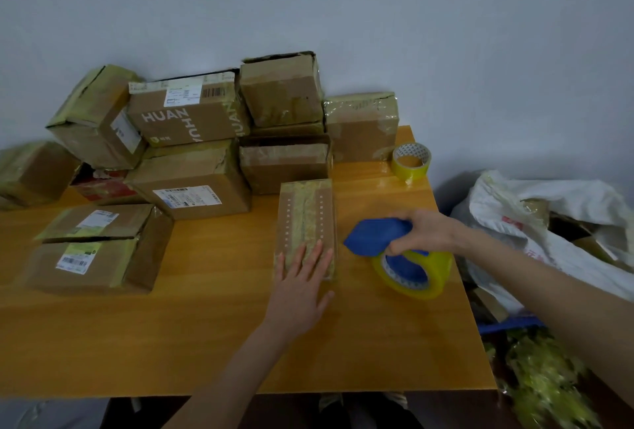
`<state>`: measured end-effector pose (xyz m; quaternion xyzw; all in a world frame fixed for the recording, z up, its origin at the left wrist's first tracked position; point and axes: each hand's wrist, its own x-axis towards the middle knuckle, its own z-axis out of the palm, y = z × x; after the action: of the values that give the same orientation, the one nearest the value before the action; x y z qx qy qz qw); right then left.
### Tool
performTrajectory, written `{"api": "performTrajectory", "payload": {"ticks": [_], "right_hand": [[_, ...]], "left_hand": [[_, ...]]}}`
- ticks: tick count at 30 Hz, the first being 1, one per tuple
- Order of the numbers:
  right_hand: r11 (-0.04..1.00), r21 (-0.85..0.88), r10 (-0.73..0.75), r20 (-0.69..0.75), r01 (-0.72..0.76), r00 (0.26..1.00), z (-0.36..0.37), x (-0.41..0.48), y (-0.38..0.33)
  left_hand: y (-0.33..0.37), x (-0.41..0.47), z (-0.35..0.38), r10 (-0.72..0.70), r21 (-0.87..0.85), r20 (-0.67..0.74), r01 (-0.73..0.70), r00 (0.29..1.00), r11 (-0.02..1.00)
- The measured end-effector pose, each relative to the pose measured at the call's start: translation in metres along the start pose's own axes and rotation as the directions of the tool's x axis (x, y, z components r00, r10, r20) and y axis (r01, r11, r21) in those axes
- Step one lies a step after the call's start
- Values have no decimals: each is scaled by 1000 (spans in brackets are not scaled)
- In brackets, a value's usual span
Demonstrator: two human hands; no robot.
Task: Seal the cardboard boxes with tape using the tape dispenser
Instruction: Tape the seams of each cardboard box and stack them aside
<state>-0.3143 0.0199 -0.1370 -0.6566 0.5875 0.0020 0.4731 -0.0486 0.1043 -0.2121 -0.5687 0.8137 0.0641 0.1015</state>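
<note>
A flat cardboard box (306,219) with a strip of yellowish tape down its middle lies on the wooden table (212,332). My left hand (302,286) rests flat on the near end of this box, fingers straight. To its right my right hand (425,231) grips the blue tape dispenser (377,234), which carries a yellow tape roll (415,272). The dispenser is just above the table, beside the box and apart from it.
Several taped cardboard boxes (192,119) are stacked along the back and left of the table. A spare yellow tape roll (411,161) stands at the back right corner. A white bag (549,222) with cardboard and crumpled yellow tape (545,380) lie off the table's right edge.
</note>
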Motion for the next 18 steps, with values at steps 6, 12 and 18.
{"api": "performTrajectory", "payload": {"ticks": [6, 12, 18], "right_hand": [[785, 619, 182, -292, 41, 939, 12, 6, 22], [404, 909, 386, -67, -103, 920, 53, 19, 39], [469, 867, 455, -70, -171, 888, 64, 19, 45]], "left_hand": [[5, -1, -4, 3, -44, 28, -2, 1000, 999], [0, -1, -14, -16, -178, -86, 1, 996, 984], [-26, -15, -19, -222, -469, -246, 85, 944, 879]]}}
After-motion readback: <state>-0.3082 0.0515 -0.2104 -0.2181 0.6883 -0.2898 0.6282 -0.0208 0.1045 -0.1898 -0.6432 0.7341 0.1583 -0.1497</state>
